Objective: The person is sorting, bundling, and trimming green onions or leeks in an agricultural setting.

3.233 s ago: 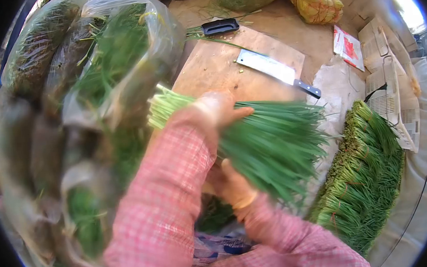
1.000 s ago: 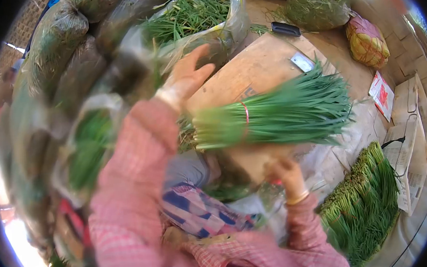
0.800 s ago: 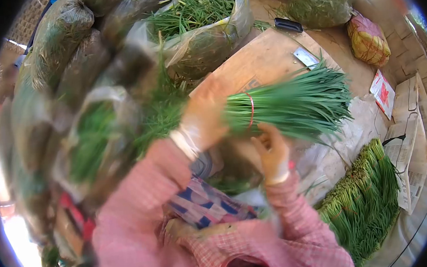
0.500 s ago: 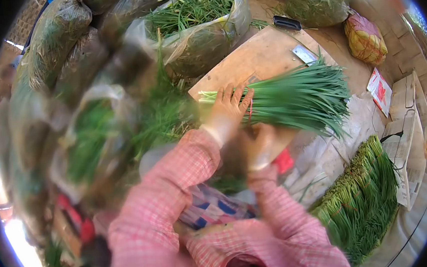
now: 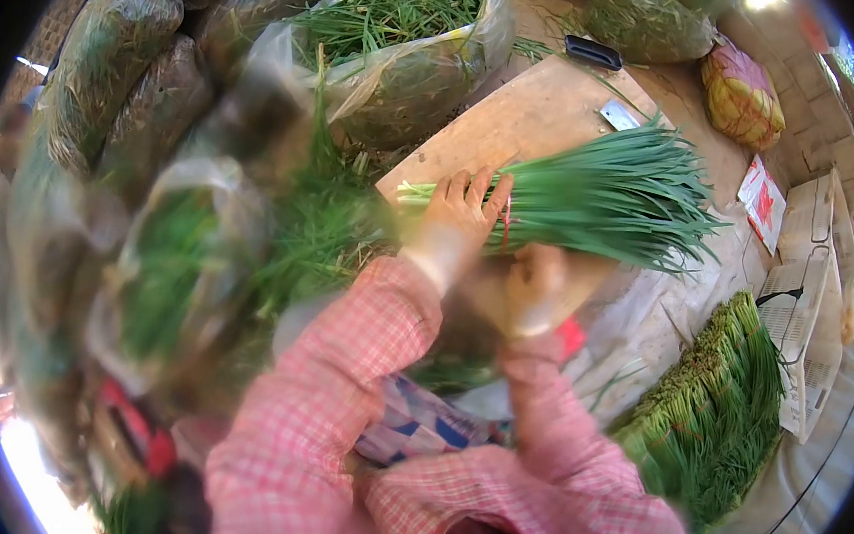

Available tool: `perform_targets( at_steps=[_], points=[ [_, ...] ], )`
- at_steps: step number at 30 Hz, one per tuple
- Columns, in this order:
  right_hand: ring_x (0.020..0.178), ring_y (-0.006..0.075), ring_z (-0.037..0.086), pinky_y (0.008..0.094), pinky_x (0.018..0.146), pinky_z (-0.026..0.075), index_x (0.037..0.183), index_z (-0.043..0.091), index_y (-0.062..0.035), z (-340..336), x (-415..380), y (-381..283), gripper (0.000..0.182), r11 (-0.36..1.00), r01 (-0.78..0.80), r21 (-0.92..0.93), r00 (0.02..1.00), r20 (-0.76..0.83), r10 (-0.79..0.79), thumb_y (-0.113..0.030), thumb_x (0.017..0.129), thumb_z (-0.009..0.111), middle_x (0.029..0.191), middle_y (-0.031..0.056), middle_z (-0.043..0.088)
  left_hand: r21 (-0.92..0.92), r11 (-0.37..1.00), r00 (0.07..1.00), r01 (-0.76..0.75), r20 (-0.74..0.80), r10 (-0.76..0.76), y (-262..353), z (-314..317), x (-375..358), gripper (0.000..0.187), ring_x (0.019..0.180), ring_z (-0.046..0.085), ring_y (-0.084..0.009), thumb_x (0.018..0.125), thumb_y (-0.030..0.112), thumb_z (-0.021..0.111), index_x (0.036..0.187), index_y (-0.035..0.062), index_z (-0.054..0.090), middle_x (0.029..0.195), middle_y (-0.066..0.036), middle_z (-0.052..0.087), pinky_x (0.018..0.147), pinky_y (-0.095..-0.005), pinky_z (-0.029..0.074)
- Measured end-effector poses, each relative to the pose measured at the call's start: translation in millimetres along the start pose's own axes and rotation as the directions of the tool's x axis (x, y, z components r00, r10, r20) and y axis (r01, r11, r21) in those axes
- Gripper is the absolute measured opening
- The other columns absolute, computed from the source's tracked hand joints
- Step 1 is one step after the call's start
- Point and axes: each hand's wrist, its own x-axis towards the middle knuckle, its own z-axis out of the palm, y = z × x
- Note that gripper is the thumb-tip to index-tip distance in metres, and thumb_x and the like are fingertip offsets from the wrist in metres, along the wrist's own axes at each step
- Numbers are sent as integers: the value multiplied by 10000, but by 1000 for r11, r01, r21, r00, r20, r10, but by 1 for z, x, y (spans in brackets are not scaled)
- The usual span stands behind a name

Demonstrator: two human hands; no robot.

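Nearest my view, two pink checked sleeves (image 5: pixel 326 385) reach forward above a blue-and-pink patterned cloth (image 5: pixel 427 426). Off to the right I see a stack of green bundles (image 5: pixel 710 415), with a white plastic crate (image 5: pixel 805 323) just beyond its right side. The right hand (image 5: pixel 534 284) is curled beside the lower edge of the garlic chive bunch (image 5: pixel 607 193); blur stops me telling whether its fingers pinch anything. The left hand (image 5: pixel 451 220) lies over the pale stem end, fingers slightly spread, just beside the red band (image 5: pixel 508 220) around the bunch. The bunch lies sideways across the tan board (image 5: pixel 506 120), leaf tips fanned to the right, past the board's edge. Farther on, a metal blade (image 5: pixel 620 114) shows partly behind the leaves, and a red-and-white packet (image 5: pixel 762 204) is to the right. Beyond, I make out a black tray (image 5: pixel 593 51), a pink-and-yellow sack (image 5: pixel 743 102) and an open clear bag (image 5: pixel 403 93) of loose greens.
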Motion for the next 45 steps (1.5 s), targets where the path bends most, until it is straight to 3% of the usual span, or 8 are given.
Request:
perform_targets(
  at_steps=[6,13,25,32,35,38,42,45],
  points=[
    [699,278,518,384,625,397,794,530,-71,6,-28,-7,213,987,-144,-77,968,198,157,-206,711,673,767,83,528,-175,981,950,83,312,-24,-10,-19,16,919,1101,443,-343,511,188,715,1306,33,282,1219,-188,420,934,-407,358],
    [675,301,510,407,618,409,761,542,-32,25,0,-20,141,974,-189,-127,981,26,194,-138,700,612,713,127,527,-284,936,849,208,527,-29,-25,-36,41,1027,1096,450,-365,448,192,792,1318,43,267,1240,-209,414,915,-392,384],
    [626,299,506,411,594,384,724,570,-82,11,-2,19,123,972,-12,-234,997,69,29,-124,622,625,659,107,518,58,978,971,202,117,-208,13,-8,4,934,1059,433,-318,496,271,775,1296,77,334,1148,-144,431,887,-423,360],
    [607,258,516,357,552,422,781,603,-51,-10,4,15,95,1000,-11,15,994,111,9,-41,692,636,662,104,527,89,953,956,291,17,-293,24,0,-1,955,1023,432,-296,473,361,773,1284,89,348,1136,-132,427,892,-442,344],
    [609,226,527,313,543,426,894,624,-57,-28,32,-29,220,980,-47,193,992,126,23,5,685,653,700,88,547,63,948,950,311,6,-312,25,2,-1,852,994,444,-288,528,323,728,1264,93,366,1135,-120,427,875,-437,353],
    [627,229,542,323,533,428,905,620,-64,-24,49,-42,221,986,22,165,968,244,-63,-16,692,657,738,92,562,36,934,887,355,301,-349,26,-8,5,589,1158,382,-317,831,229,472,1366,159,235,1306,-115,363,979,-480,281],
    [637,232,546,320,542,432,887,627,-62,-12,59,-31,151,940,317,124,927,167,-335,-46,737,635,785,98,575,112,938,944,328,-11,-329,26,1,-1,644,975,452,-283,676,253,593,1262,112,364,1133,-106,430,862,-423,364],
    [613,173,533,279,532,419,818,616,-35,-7,58,-35,58,937,106,334,984,101,-148,-66,770,627,734,61,574,126,932,939,339,5,-343,29,-2,-1,598,992,444,-283,715,249,543,1267,116,354,1132,-109,429,868,-418,362]
  ],
)
